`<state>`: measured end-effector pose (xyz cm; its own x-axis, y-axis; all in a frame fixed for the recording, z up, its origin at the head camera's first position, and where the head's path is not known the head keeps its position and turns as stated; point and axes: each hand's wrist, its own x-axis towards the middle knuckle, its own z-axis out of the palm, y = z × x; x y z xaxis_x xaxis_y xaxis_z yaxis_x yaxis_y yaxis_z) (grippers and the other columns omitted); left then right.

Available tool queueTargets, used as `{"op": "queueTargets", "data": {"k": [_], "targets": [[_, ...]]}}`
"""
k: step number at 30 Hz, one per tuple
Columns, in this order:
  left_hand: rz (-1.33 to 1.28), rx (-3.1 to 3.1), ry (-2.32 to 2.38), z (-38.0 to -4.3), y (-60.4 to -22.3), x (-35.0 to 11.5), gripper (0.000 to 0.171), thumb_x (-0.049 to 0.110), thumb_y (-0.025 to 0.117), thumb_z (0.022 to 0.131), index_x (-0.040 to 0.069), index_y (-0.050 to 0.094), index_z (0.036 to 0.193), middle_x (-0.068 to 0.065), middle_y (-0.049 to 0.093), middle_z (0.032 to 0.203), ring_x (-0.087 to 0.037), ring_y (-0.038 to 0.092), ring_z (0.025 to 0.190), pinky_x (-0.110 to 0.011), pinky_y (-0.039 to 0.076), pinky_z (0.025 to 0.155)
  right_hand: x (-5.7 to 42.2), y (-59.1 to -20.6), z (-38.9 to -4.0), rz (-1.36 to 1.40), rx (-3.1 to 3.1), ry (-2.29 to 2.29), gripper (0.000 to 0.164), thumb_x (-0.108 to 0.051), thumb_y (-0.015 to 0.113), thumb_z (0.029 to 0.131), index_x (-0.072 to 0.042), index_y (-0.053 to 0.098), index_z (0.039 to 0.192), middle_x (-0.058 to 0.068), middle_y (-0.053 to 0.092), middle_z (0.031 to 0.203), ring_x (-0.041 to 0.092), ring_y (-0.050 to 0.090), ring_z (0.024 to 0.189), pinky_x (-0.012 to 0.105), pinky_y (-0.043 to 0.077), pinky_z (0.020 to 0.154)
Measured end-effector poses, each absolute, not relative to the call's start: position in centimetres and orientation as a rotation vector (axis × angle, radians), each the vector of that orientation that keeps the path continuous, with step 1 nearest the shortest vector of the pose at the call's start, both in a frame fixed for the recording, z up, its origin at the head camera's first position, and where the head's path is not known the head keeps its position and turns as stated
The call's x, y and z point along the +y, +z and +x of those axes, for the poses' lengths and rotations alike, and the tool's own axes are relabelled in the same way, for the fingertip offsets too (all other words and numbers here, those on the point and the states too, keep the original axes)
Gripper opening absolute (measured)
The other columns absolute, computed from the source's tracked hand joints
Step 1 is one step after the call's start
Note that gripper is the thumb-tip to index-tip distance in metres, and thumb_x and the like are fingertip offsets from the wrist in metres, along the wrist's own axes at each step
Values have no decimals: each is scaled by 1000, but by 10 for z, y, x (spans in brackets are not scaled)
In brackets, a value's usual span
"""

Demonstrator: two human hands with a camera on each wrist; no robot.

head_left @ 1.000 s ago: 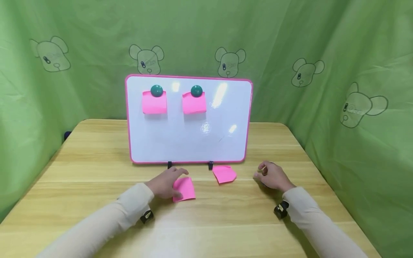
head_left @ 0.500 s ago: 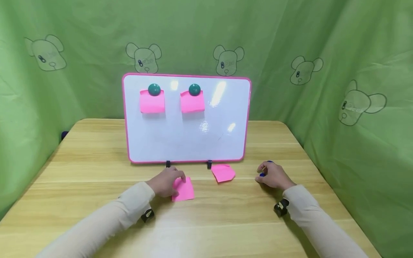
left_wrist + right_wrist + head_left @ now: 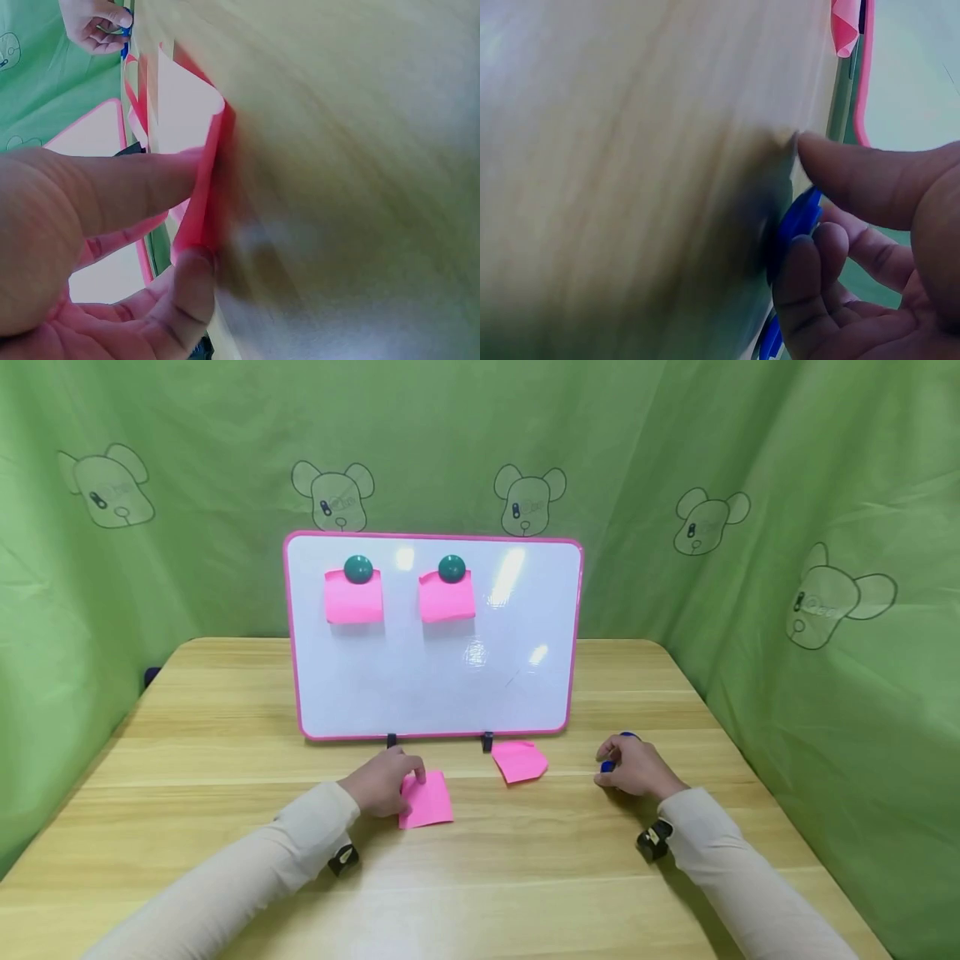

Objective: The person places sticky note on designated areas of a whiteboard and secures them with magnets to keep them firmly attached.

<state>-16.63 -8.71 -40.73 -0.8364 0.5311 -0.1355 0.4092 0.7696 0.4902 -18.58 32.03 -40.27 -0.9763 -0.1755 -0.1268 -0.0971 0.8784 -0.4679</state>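
My left hand (image 3: 381, 783) pinches the left edge of a pink sticky note (image 3: 433, 802) on the table. In the left wrist view the paper (image 3: 187, 105) bends upward between thumb and fingers. My right hand (image 3: 637, 768) is low over the table at the right, fingers curled about a blue magnet (image 3: 607, 767). The right wrist view shows this magnet (image 3: 793, 232) tilted against the fingertips, thumb just above it; its full shape is hidden. A second blue piece (image 3: 628, 736) peeks out behind the hand. Another pink note (image 3: 520, 762) lies between the hands.
A pink-framed whiteboard (image 3: 435, 685) stands on black feet (image 3: 487, 742) behind the hands. Two pink notes hang on it, each under a green round magnet (image 3: 358, 569). The wooden table (image 3: 480, 893) is enclosed by a green curtain (image 3: 435, 427).
The left fingers have drawn in on the note's edge. The right fingers have spread slightly, and blue now shows between and behind them. The head view has shifted a little.
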Motion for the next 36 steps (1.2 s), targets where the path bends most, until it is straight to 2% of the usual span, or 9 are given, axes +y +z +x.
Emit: {"op": "queueTargets", "data": {"k": [6,10,14,18,21,28,36], "targets": [[756,2687,693,-167,-405,-87,32,-10,74,68,5,66,95,-2,54,76,-17,48,70,-30,47,67,318,-402,-185,-235,2897,-701,25,-12,76,81,-1,63,98,14,64,95,27,60,83,39,53,72],[710,2680,695,-168,-404,-86,30,-13,72,69,3,68,94,-2,56,76,-17,49,71,-30,48,67,315,-402,-184,-242,2922,-744,18,-12,71,85,-1,64,97,11,65,94,21,60,78,36,52,70],[707,2689,702,-168,-403,-85,32,-15,68,69,2,69,96,-3,59,82,-17,52,75,-30,51,70,313,-401,-184,-237,2939,-823,13,-9,63,91,0,64,99,13,66,94,19,60,70,33,52,63],[718,2697,744,-168,-402,-84,35,-18,63,69,2,69,97,-5,62,90,-17,55,77,-29,52,71,312,-402,-185,-237,2973,-840,10,-6,58,93,0,64,99,13,67,93,26,63,80,39,53,69],[718,2698,770,-169,-401,-84,37,-19,62,69,3,68,98,-6,63,93,-17,57,79,-29,53,73,312,-403,-186,-242,2973,-850,9,-6,58,93,0,63,99,13,68,92,30,63,87,43,54,75],[727,2706,802,-173,-400,-84,35,-17,64,73,6,67,100,-5,62,97,-19,57,86,-31,53,78,314,-404,-187,-256,2971,-871,9,-6,59,94,0,63,99,13,68,92,30,64,87,44,53,75],[752,2675,934,-177,-400,-82,32,-16,64,77,6,65,101,-9,64,103,-22,63,88,-31,56,75,314,-404,-186,-242,2980,-874,10,-8,60,94,-1,63,99,10,67,91,31,64,88,43,53,76]]}}
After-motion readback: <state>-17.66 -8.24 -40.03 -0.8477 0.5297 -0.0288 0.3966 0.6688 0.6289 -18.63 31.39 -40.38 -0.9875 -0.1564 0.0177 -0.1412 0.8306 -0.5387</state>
